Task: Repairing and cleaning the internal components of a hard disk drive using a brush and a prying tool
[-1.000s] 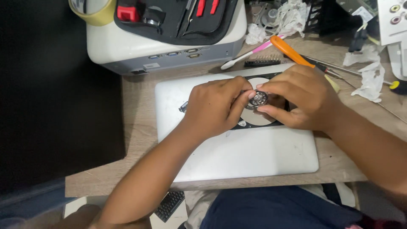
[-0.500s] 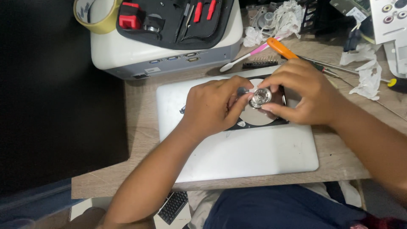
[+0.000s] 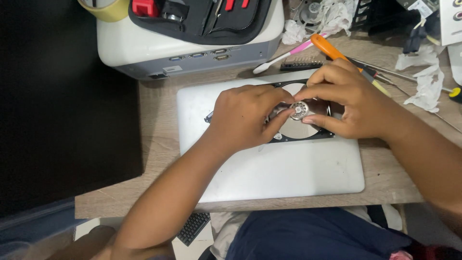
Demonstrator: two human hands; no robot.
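Lying in view are one opened hard drive (image 3: pixel 298 123), one closed silver laptop (image 3: pixel 279 168), one toothbrush (image 3: pixel 284 53), one tape roll (image 3: pixel 103 8) and two hands.

Both hands are down on an opened hard drive (image 3: pixel 293 129) that sits on a closed silver laptop (image 3: pixel 269 168) on the wooden surface (image 3: pixel 159 144). Left hand (image 3: pixel 243 118) covers the drive's left side, fingertips at the round silver hub (image 3: pixel 299 110); right hand (image 3: pixel 349 103) pinches around that hub from the other side. Behind: a grey projector (image 3: pixel 192 43) with a black tool pouch (image 3: pixel 202 17) on top, a toothbrush (image 3: pixel 284 55) and an orange-handled screwdriver (image 3: pixel 332 50).
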